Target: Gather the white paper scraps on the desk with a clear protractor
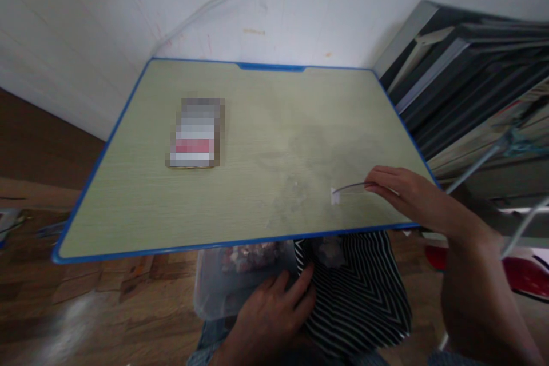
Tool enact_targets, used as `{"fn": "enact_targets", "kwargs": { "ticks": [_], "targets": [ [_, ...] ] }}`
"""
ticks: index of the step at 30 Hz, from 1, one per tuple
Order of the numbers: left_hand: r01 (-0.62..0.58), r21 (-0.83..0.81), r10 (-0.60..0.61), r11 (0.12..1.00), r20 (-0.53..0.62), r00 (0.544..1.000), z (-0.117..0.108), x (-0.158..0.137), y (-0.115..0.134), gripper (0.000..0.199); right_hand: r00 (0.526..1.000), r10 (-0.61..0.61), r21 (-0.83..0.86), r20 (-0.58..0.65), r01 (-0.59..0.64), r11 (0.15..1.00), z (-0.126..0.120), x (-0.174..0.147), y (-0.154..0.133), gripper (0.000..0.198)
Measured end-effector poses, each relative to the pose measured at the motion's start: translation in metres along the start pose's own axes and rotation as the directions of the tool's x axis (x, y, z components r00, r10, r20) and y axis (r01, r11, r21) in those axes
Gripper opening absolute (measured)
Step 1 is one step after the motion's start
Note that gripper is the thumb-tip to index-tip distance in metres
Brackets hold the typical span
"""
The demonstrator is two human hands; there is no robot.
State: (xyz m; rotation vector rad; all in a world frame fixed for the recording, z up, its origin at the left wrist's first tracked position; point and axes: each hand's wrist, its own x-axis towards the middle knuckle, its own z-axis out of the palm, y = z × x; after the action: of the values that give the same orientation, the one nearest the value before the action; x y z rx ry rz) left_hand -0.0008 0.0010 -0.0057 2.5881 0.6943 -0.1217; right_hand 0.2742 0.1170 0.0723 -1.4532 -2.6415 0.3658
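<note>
On the pale wood-grain tabletop [257,143] with blue rim, near its right front corner, the right hand [401,189] holds in a narrow fingertip grip a thin dark cord with white tag [337,194]; the left hand [270,311], grip loosely open, rests on black-and-white striped fabric [355,297] below.

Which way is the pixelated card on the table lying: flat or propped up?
Flat. The card lies face up on the table, its whole face showing, with nothing under or against it.

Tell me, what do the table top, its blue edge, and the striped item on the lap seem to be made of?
Table top: probably laminated board, matte, with pale printed wood grain. Blue edge: likely smooth plastic trim. Striped item: soft woven fabric, folding under the left hand.
</note>
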Motion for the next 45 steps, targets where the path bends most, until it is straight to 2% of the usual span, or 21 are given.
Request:
{"fn": "enact_targets", "kwargs": {
  "ticks": [2,6,10,20,24,27,30,32,35,37,38,41,45],
  "targets": [
    [0.003,0.007,-0.004,1.0,0.01,1.0,0.0,0.0,0.0,0.061,0.999,-0.015,0.06,-0.029,0.017,0.998,-0.004,0.0,0.001,0.021],
    [0.013,0.025,-0.014,1.0,0.038,0.999,0.0,0.001,-0.001,0.057,0.991,0.05,0.079,-0.121,-0.04,0.996,-0.002,0.011,0.003,0.018],
    [0.023,0.025,-0.024,0.999,0.016,1.0,0.001,0.0,0.0,0.059,0.997,0.061,0.147,-0.053,-0.052,0.988,0.006,0.01,-0.004,0.02],
    [0.035,0.019,-0.035,0.999,-0.016,0.999,0.005,-0.001,-0.001,0.062,0.992,0.054,0.255,0.112,-0.082,0.964,0.011,-0.026,-0.038,0.022],
    [0.035,0.022,-0.035,0.999,-0.014,0.999,0.006,-0.001,-0.001,0.061,0.989,0.08,0.256,0.124,-0.11,0.96,0.013,-0.034,-0.043,0.022],
    [0.039,0.031,-0.038,0.999,-0.032,0.999,0.007,-0.001,-0.002,0.061,0.991,0.052,0.259,0.125,-0.083,0.962,0.011,-0.04,-0.047,0.02],
    [0.036,0.034,-0.035,0.999,-0.036,0.999,0.006,-0.001,-0.002,0.059,0.994,0.1,0.26,0.053,-0.11,0.959,0.01,-0.039,-0.042,0.02],
    [0.037,0.035,-0.036,0.999,-0.036,0.999,0.005,0.0,-0.002,0.059,0.969,0.243,0.261,-0.046,-0.224,0.939,0.01,-0.032,-0.032,0.02],
    [0.039,0.039,-0.039,0.998,-0.025,0.999,0.004,0.0,-0.001,0.058,0.852,0.492,0.268,-0.182,-0.438,0.858,0.016,-0.013,-0.015,0.017],
    [0.04,0.039,-0.039,0.998,-0.028,0.999,0.003,0.001,-0.001,0.058,0.792,0.564,0.275,-0.232,-0.503,0.82,0.022,0.004,-0.01,0.017],
    [0.037,0.037,-0.035,0.999,-0.034,0.999,0.003,0.001,0.0,0.058,0.789,0.566,0.287,-0.239,-0.5,0.817,0.025,0.013,-0.012,0.018],
    [0.027,0.026,-0.026,0.999,-0.047,0.999,0.005,0.001,0.0,0.058,0.839,0.505,0.33,-0.201,-0.428,0.842,0.038,0.038,-0.031,0.019],
    [0.024,0.021,-0.023,0.999,-0.045,0.999,0.006,0.002,-0.001,0.064,0.916,0.383,0.359,-0.118,-0.32,0.877,0.052,0.064,-0.074,0.016]
  ]
}}
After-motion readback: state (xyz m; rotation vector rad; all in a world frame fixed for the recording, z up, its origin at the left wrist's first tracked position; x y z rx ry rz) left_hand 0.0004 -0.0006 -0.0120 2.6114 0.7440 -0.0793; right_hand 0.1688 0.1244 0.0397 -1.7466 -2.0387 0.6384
